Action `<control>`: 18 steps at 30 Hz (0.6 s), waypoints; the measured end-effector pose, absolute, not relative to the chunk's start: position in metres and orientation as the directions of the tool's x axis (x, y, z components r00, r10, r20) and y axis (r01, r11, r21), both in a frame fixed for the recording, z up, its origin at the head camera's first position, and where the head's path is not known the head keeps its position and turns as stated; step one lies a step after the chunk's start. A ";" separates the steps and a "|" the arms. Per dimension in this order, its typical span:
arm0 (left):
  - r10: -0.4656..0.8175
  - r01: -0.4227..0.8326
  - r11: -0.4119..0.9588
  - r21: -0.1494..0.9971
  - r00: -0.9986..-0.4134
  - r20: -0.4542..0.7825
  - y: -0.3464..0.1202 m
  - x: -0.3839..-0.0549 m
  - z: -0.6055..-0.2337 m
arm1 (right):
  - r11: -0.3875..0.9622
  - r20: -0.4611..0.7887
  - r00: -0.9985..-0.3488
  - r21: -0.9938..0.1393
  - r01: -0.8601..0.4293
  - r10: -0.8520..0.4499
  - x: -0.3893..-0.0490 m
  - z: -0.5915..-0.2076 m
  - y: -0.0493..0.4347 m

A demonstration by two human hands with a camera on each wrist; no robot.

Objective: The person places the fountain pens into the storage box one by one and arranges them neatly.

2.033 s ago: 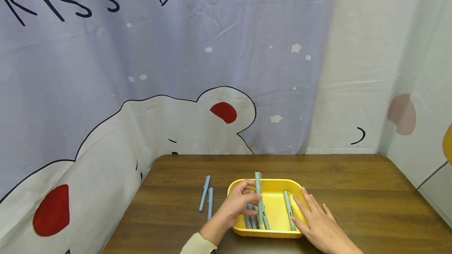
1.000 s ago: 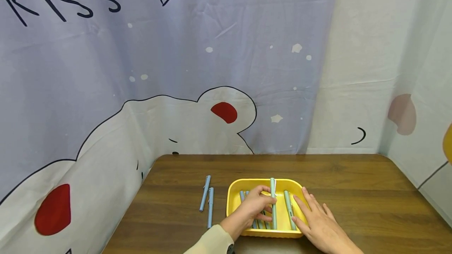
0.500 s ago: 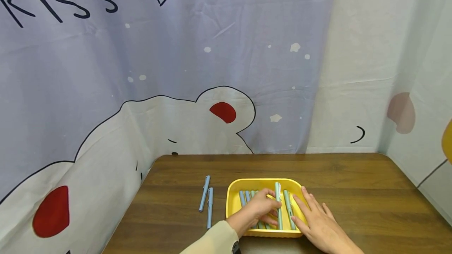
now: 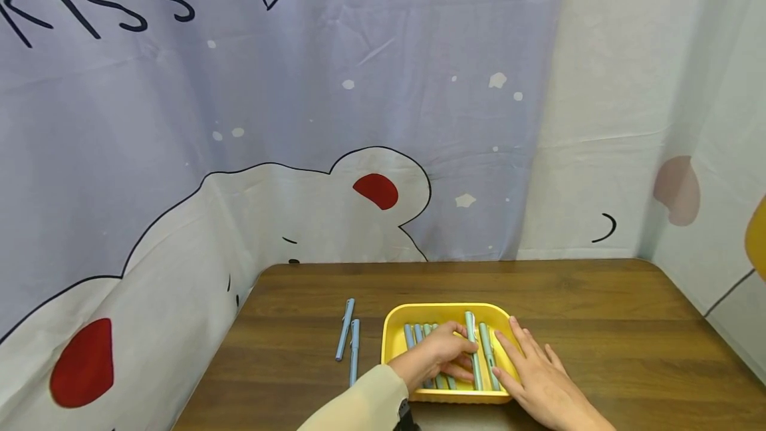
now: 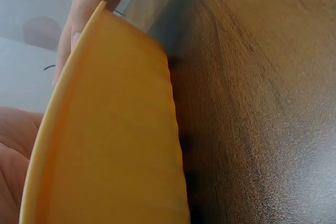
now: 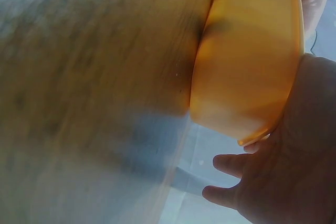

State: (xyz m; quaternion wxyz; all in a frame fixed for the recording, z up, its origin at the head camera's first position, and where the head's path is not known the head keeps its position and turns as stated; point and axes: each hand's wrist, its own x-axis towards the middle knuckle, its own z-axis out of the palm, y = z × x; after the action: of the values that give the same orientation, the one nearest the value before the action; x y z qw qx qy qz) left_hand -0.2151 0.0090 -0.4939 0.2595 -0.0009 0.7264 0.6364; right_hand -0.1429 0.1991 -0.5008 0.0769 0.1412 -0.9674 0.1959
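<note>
In the head view, my left hand (image 4: 444, 355) reaches into a yellow tray (image 4: 461, 399) and pinches a light green pen (image 4: 471, 331) between thumb and fingers. The pen lies nearly lengthwise, low in the tray. To its right is another green pen (image 4: 486, 344). Blue pens (image 4: 409, 335) and green pens lie side by side at the left, partly covered by my left hand. My right hand (image 4: 543, 378) rests at the tray's right rim with fingers spread. The right wrist view shows its fingers extended by the tray wall (image 6: 247, 66).
Two blue pens, one farther back (image 4: 344, 330) and one nearer (image 4: 354, 351), lie on the wooden table (image 4: 598, 311) left of the tray. A printed curtain (image 4: 299, 118) hangs behind the table's back edge.
My left hand has carried the light green pen rightward and lowered it toward the right-hand pen, uncovering the pens at the left. The right hand stays at the rim.
</note>
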 end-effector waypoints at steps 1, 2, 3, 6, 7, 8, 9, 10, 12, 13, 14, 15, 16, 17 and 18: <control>0.331 -0.332 0.193 0.923 -0.864 -0.380 0.010 -0.216 -0.494 | 0.883 0.204 -0.948 -0.357 -0.304 -0.243 -0.143 -0.501 0.199; 0.332 -0.334 0.196 0.922 -0.862 -0.382 0.010 -0.216 -0.494 | 0.883 0.205 -0.948 -0.357 -0.304 -0.244 -0.143 -0.501 0.199; 0.332 -0.332 0.200 0.922 -0.862 -0.383 0.011 -0.217 -0.494 | 0.883 0.203 -0.948 -0.358 -0.304 -0.244 -0.143 -0.501 0.199; 0.328 -0.330 0.224 0.917 -0.860 -0.390 0.014 -0.218 -0.494 | 0.882 0.194 -0.950 -0.362 -0.302 -0.245 -0.143 -0.500 0.199; 0.329 -0.331 0.234 0.914 -0.858 -0.395 0.014 -0.218 -0.494 | 0.882 0.192 -0.950 -0.363 -0.300 -0.245 -0.143 -0.500 0.199; 0.329 -0.331 0.241 0.912 -0.857 -0.397 0.015 -0.219 -0.494 | 0.882 0.191 -0.951 -0.363 -0.300 -0.244 -0.143 -0.500 0.199; 0.329 -0.329 0.251 0.911 -0.856 -0.399 0.016 -0.219 -0.494 | 0.882 0.192 -0.951 -0.363 -0.299 -0.244 -0.143 -0.500 0.199; 0.329 -0.328 0.262 0.908 -0.854 -0.404 0.017 -0.219 -0.494 | 0.883 0.195 -0.950 -0.362 -0.299 -0.242 -0.143 -0.500 0.199; 0.329 -0.326 0.282 0.902 -0.850 -0.411 0.018 -0.219 -0.495 | 0.883 0.205 -0.949 -0.359 -0.302 -0.241 -0.143 -0.500 0.199; 0.328 -0.324 0.295 0.899 -0.849 -0.413 0.019 -0.220 -0.495 | 0.883 0.212 -0.947 -0.356 -0.304 -0.241 -0.143 -0.500 0.199; 0.326 -0.321 0.308 0.896 -0.849 -0.416 0.020 -0.220 -0.496 | 0.884 0.217 -0.946 -0.354 -0.306 -0.241 -0.143 -0.500 0.199; 0.325 -0.320 0.322 0.891 -0.846 -0.422 0.020 -0.220 -0.497 | 0.884 0.218 -0.945 -0.352 -0.307 -0.242 -0.143 -0.500 0.199; 0.327 -0.319 0.336 0.886 -0.843 -0.427 0.021 -0.220 -0.498 | 0.884 0.217 -0.946 -0.352 -0.307 -0.242 -0.143 -0.501 0.199; 0.330 -0.318 0.343 0.884 -0.840 -0.431 0.021 -0.220 -0.499 | 0.885 0.213 -0.947 -0.351 -0.306 -0.243 -0.143 -0.501 0.199; 0.334 -0.318 0.351 0.881 -0.836 -0.435 0.022 -0.220 -0.499 | 0.886 0.206 -0.948 -0.351 -0.303 -0.242 -0.143 -0.501 0.199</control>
State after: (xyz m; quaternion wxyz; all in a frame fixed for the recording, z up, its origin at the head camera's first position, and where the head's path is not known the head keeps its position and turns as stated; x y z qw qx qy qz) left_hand -0.2203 0.0218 -0.4994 0.2860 0.0052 0.7706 0.5695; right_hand -0.1426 0.1988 -0.5007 0.0786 0.1407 -0.9679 0.1928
